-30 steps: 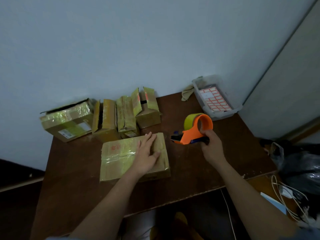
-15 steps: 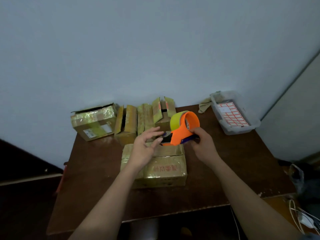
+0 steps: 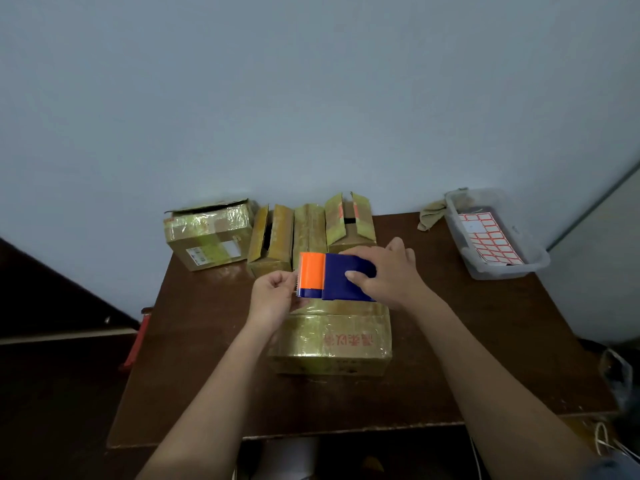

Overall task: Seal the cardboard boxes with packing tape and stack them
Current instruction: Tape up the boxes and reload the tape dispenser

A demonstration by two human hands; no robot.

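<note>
Moved over the glossy taped box [image 3: 330, 337], the orange-blue tape dispenser [image 3: 332, 277] sits gripped by the right hand [image 3: 388, 275]; left hand [image 3: 273, 294] pinches its toothed end, bare table [image 3: 207, 375] on both sides.

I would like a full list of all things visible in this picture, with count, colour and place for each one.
table: one, dark brown, against the pale wall.
front box: one, tan with glossy tape and red print, table centre.
back boxes: four, tan, in a row along the wall; at least two show open flaps.
tape dispenser: one, orange and dark blue, held above the front box.
plastic bin: one, clear, back right; holds a sheet of red-bordered labels.
cloth: one, beige, left of the bin.
left hand: pinches at the dispenser's orange end.
right hand: grips the blue body.
</note>
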